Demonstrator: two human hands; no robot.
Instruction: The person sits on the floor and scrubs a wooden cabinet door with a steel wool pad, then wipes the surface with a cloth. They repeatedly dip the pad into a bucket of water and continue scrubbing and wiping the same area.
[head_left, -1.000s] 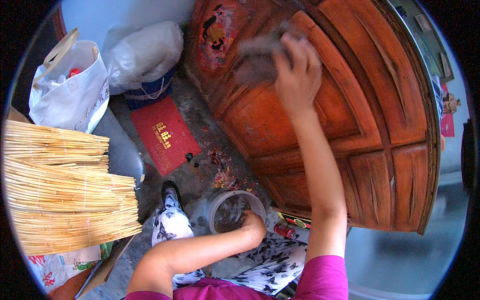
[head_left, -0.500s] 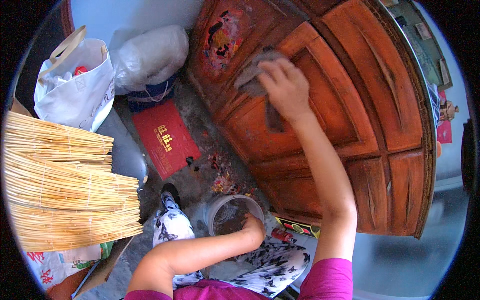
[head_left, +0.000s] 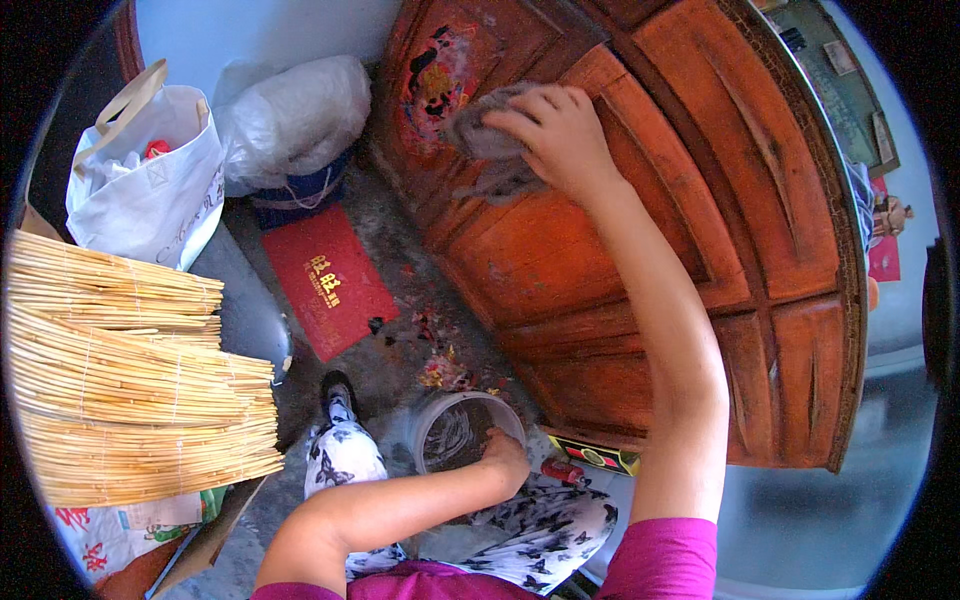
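My right hand point(head_left: 566, 135) is closed on a crumpled grey cloth point(head_left: 484, 128) and presses it against the upper left of a reddish-brown wooden cabinet point(head_left: 640, 240). A loose end of the cloth hangs below the fingers. Left of the cloth, torn colourful paper remnants point(head_left: 436, 90) cling to the wood. Down between my legs, my left hand point(head_left: 506, 462) grips the right side of a pale plastic bucket point(head_left: 421, 425), its fingertips hooked over the rim. The bucket's inside looks dark and wet.
Bundled reed matting point(head_left: 140, 390) fills the left side. Behind it stand a white carrier bag point(head_left: 150, 190) and a clear plastic bundle point(head_left: 295, 120). A red sheet point(head_left: 330, 280) lies on the floor near paper scraps point(head_left: 445, 370). A small red can point(head_left: 563, 471) sits right of the bucket.
My right hand has moved up and slightly left across the cabinet, carrying the cloth toward the torn paper. My left hand stays on the bucket.
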